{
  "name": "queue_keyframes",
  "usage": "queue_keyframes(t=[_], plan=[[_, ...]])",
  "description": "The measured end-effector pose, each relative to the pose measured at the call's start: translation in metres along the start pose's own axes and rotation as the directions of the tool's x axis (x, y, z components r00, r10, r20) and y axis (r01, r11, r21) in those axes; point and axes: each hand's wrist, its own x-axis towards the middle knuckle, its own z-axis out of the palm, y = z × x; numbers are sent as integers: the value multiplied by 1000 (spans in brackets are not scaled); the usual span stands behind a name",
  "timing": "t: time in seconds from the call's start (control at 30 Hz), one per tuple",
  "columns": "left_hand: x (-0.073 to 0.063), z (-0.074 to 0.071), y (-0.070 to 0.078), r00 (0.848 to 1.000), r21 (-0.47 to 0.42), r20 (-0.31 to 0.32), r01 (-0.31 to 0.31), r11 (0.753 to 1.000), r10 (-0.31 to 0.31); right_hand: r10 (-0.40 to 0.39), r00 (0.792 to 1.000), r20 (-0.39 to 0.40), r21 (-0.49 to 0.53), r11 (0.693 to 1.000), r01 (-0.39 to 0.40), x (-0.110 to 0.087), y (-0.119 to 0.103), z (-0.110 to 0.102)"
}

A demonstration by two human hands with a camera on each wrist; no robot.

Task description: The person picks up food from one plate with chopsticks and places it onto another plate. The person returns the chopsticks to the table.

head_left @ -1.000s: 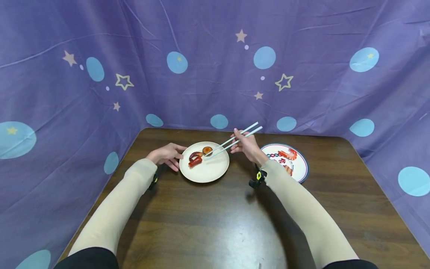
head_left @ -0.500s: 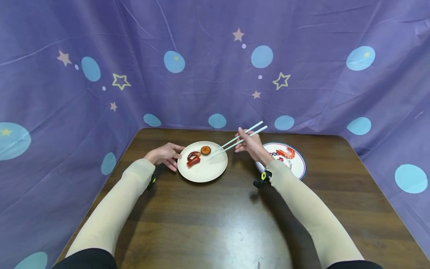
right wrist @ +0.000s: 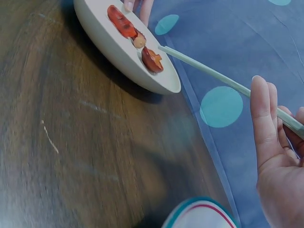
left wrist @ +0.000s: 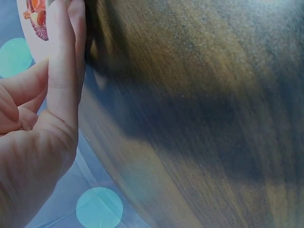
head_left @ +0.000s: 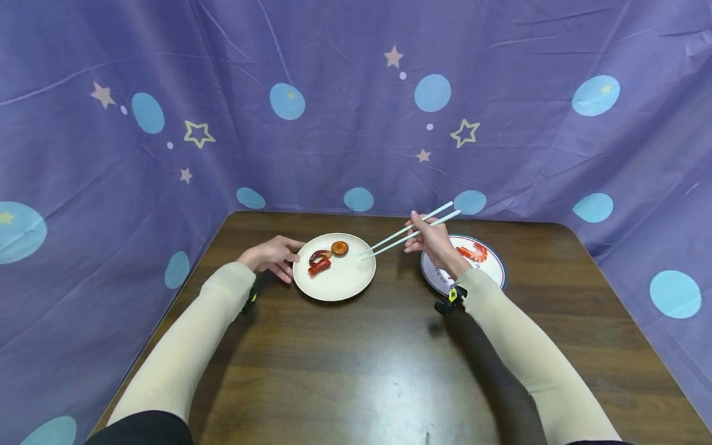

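My left hand grips the left rim of a cream plate, thumb over the edge. On the plate lie a red sausage piece, a curled octopus tentacle and a round brown mushroom cap, whose cross-shaped cut shows in the right wrist view. My right hand holds a pair of pale green chopsticks. Their tips hover by the plate's right side, slightly apart, with nothing between them. In the right wrist view one chopstick shows clearly; the other is hidden.
A white plate with a blue rim stands to the right, partly under my right wrist. A shrimp lies on it; whatever lies beneath my wrist is hidden. The brown wooden table meets a purple patterned curtain behind and at the sides.
My right hand and the chopsticks have moved right, the tips drawing away from the mushroom cap toward the plate's right edge. The left hand keeps its hold on the rim.
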Motion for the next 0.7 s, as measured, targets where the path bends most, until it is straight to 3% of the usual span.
queue_keyframes(t=[0.7], plan=[[0,0,-1,1000,-17,-3,12,1000,-12,8,998,-55,20,1000,-7,-19,-10,-39]])
